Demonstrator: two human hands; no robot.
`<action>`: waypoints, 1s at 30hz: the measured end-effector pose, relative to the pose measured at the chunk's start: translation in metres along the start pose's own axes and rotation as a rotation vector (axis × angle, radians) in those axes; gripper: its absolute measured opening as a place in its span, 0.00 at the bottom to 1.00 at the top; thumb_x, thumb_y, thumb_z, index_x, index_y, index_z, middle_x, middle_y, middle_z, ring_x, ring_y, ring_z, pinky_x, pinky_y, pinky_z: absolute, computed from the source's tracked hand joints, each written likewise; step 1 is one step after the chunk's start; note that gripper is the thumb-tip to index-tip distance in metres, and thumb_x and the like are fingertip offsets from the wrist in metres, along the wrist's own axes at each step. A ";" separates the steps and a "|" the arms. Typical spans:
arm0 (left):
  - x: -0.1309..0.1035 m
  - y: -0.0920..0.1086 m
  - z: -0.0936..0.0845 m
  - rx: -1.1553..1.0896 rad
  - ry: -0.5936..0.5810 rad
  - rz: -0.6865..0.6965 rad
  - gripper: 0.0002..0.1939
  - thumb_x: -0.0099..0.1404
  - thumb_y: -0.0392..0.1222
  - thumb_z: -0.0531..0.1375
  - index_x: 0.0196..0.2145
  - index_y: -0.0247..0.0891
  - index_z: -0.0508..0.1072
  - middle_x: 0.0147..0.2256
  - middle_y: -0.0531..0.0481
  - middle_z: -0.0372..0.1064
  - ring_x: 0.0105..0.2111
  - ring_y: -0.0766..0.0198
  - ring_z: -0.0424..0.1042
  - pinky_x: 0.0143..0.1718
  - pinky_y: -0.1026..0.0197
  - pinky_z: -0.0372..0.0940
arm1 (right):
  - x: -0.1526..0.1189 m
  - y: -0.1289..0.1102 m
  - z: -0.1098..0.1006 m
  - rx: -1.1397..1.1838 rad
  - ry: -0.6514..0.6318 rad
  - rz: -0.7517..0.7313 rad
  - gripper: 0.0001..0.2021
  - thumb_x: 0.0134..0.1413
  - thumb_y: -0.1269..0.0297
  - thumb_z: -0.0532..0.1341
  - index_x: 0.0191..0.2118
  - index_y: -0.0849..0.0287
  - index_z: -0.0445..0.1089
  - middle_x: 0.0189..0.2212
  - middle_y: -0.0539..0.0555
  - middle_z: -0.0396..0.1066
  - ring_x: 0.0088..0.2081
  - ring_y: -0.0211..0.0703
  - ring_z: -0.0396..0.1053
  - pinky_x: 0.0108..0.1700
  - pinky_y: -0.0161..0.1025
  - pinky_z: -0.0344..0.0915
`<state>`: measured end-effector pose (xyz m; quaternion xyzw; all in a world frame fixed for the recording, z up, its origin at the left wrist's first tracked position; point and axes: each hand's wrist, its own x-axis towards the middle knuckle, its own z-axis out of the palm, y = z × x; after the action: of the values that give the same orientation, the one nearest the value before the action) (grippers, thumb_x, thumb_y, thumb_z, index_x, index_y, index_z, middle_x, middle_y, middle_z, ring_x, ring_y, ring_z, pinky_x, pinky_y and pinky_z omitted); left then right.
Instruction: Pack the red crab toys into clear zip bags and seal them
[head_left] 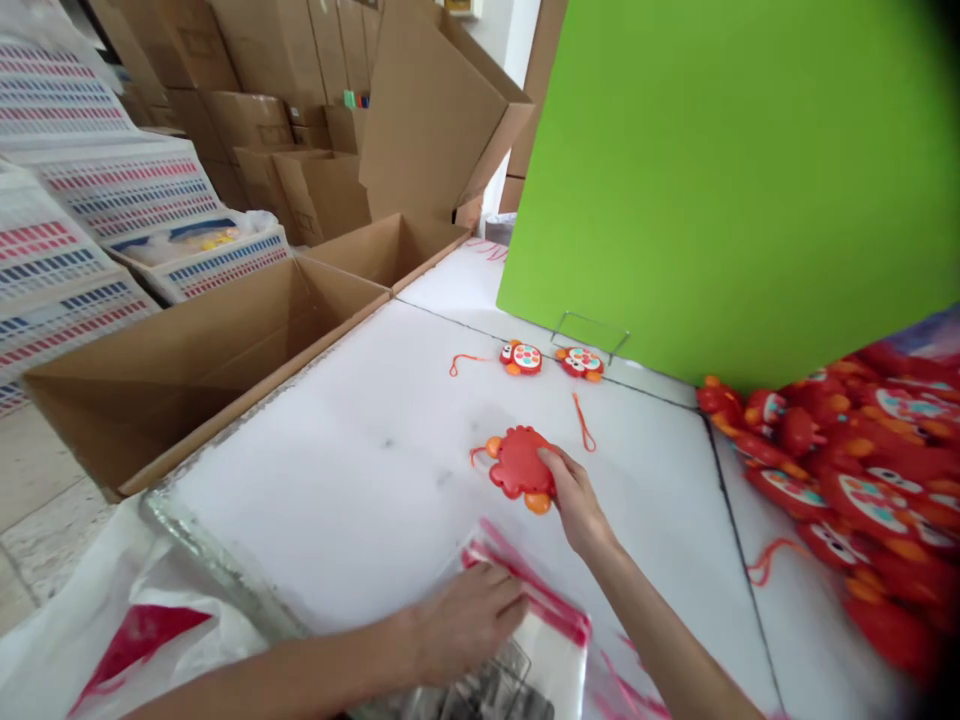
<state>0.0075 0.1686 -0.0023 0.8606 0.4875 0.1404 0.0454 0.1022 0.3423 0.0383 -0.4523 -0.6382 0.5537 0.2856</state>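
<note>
My right hand (574,492) grips a red toy (519,462) by its right edge, over the middle of the white table (360,400). The toy shows a plain red back, orange round parts and an orange string. Lower down, my left hand (469,615) has its fingers curled on a clear plastic bag with a pink edge (551,600); whether the fingertips pinch it is hard to see. Two red crab-like toys, one on the left (523,357) and one on the right (581,362), lie near the table's far side with orange strings.
A big pile of red toys (862,480) is at the right. A green board (712,180) stands behind, with a wire stand (592,330) at its foot. Open cardboard boxes (202,360) line the left edge, with white crates (127,185) beyond.
</note>
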 end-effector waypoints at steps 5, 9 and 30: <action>0.001 0.004 0.002 0.003 0.033 -0.034 0.14 0.64 0.32 0.53 0.47 0.28 0.65 0.42 0.40 0.68 0.42 0.55 0.65 0.45 0.56 0.62 | -0.075 0.012 -0.031 0.260 0.104 0.187 0.22 0.51 0.48 0.58 0.44 0.61 0.69 0.29 0.53 0.72 0.27 0.40 0.68 0.24 0.34 0.63; 0.005 0.015 0.006 -0.015 -0.019 -0.152 0.06 0.64 0.32 0.52 0.36 0.32 0.68 0.36 0.44 0.67 0.38 0.55 0.65 0.41 0.54 0.63 | -0.108 0.012 -0.046 0.373 0.115 0.280 0.22 0.45 0.52 0.65 0.44 0.58 0.68 0.32 0.52 0.71 0.27 0.39 0.67 0.24 0.34 0.65; -0.002 0.047 0.008 -0.184 0.130 -0.485 0.20 0.67 0.35 0.48 0.56 0.32 0.57 0.56 0.37 0.58 0.58 0.51 0.54 0.56 0.45 0.56 | -0.166 0.038 -0.040 0.649 0.214 0.397 0.24 0.43 0.56 0.69 0.48 0.55 0.66 0.43 0.54 0.71 0.35 0.44 0.70 0.29 0.36 0.70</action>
<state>0.0473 0.1430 -0.0002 0.6999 0.6667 0.2239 0.1243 0.2180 0.2107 0.0337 -0.5084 -0.2965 0.7209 0.3661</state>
